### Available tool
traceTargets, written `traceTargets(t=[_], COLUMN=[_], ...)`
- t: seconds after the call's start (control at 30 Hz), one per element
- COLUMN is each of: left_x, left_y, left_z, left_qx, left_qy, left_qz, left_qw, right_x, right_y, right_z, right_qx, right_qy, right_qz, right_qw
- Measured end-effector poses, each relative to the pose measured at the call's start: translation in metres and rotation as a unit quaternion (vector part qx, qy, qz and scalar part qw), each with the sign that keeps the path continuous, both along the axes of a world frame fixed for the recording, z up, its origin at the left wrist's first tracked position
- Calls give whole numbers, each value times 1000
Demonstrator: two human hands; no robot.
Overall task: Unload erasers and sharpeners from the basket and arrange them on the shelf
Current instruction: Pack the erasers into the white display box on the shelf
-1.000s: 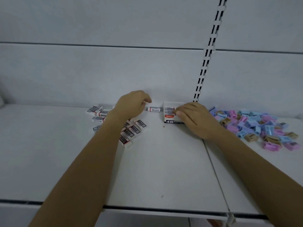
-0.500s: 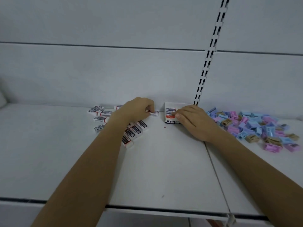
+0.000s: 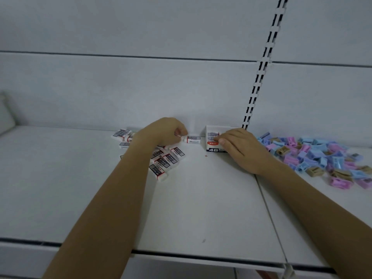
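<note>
Loose white erasers (image 3: 164, 161) with dark printed sleeves lie scattered on the white shelf (image 3: 201, 198), under and left of my left wrist. My left hand (image 3: 161, 133) is curled, and its fingertips pinch the left end of one eraser (image 3: 193, 139) lying by the back wall. Just to the right stands an open white "4B" eraser box (image 3: 211, 147) with erasers inside. My right hand (image 3: 239, 150) rests on that box, its fingertips on the erasers in it. A heap of blue, pink and tan sharpeners (image 3: 318, 156) lies further right. No basket is in view.
The white back wall (image 3: 141, 93) rises right behind the erasers. A slotted upright (image 3: 259, 77) stands above the box. A seam (image 3: 267, 208) splits the shelf into two panels, and the front edge (image 3: 181, 256) runs along the bottom.
My left hand came down from just above the single eraser by the wall and took hold of its left end. My right hand has stayed on the box.
</note>
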State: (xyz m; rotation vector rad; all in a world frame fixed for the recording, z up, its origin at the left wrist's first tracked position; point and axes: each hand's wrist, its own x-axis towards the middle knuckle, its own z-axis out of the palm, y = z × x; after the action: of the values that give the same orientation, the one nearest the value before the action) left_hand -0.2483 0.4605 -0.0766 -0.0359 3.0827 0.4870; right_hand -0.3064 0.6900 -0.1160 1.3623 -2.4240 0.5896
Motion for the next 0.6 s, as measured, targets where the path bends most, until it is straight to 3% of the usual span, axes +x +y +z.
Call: traceTargets(t=[0.4, 0.6], left_x=[0, -2], left_y=[6, 3], left_z=[-5, -5], left_qx=[19, -8], left_qy=[3, 56], left_qz=[-24, -9], left_qw=[1000, 998], right_x=[1, 3], right_y=[0, 0], right_z=[1, 3], right_qx=[-3, -7], right_qy=[2, -6], right_qz=[3, 4], right_qw=[1000, 1000])
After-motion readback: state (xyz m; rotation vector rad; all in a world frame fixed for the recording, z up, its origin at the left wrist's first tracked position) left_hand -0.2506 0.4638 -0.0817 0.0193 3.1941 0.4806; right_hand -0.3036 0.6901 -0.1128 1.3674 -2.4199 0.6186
